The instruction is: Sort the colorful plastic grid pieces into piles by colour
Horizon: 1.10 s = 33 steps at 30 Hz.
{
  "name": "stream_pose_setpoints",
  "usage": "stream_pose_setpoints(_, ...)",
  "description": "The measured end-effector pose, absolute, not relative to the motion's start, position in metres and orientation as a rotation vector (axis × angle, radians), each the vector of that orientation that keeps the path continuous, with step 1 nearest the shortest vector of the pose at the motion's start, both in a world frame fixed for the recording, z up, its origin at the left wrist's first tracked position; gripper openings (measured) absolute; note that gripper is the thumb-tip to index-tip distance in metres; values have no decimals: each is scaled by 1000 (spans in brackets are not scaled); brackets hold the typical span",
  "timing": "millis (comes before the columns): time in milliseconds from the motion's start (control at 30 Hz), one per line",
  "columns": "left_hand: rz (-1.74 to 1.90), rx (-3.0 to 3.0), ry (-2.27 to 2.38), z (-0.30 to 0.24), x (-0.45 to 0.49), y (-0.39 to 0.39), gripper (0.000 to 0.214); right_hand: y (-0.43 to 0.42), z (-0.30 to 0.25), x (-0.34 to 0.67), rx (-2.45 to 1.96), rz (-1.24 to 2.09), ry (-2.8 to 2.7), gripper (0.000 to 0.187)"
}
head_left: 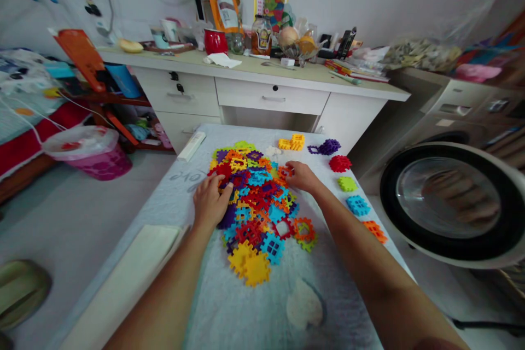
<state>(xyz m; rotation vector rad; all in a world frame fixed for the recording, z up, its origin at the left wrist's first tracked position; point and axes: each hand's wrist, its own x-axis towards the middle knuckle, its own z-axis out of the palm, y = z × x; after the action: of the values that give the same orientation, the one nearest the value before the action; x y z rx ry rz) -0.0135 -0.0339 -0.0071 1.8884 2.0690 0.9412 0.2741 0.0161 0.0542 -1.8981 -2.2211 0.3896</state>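
A heap of colourful plastic interlocking tiles (256, 202) lies on a table under a pale blue towel (246, 306). My left hand (210, 202) rests on the heap's left edge, fingers curled over red and purple tiles. My right hand (301, 175) reaches the heap's upper right, fingertips pinching an orange-red tile. Along the right edge sit sorted tiles: yellow (292, 143), purple (327, 147), red (340, 163), green (347, 184), blue (358, 205) and orange (374, 231).
A flat cream pad (135, 268) lies at the table's left and a white remote (191, 146) at its far left corner. Beyond stands a cluttered white desk (262, 87). A washing machine door (455, 202) is open on the right, a pink bin (88, 152) on the left.
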Motion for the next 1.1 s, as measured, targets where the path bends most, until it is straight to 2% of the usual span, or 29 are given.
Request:
stream_pose_setpoints(200,918,1885,2070,-8,-14,-34,44,-18,63,319,-1740,482,-2084,51)
stream_pose_setpoints(333,912,1880,2070,-8,-14,-34,45,-65,75,372,-1689,519,-2065,49)
stream_pose_setpoints(633,903,1852,2075,-8,-13,-34,49,-173,81,452,-1897,527,-2001,47)
stream_pose_setpoints(867,938,1874,2038,-11,-17,-34,52,-196,81,464,-1886,499,-2010,50)
stream_pose_setpoints(1100,981,1889,2013,-13,-18,-35,44,-196,76,467,-1923,449,-2038,55)
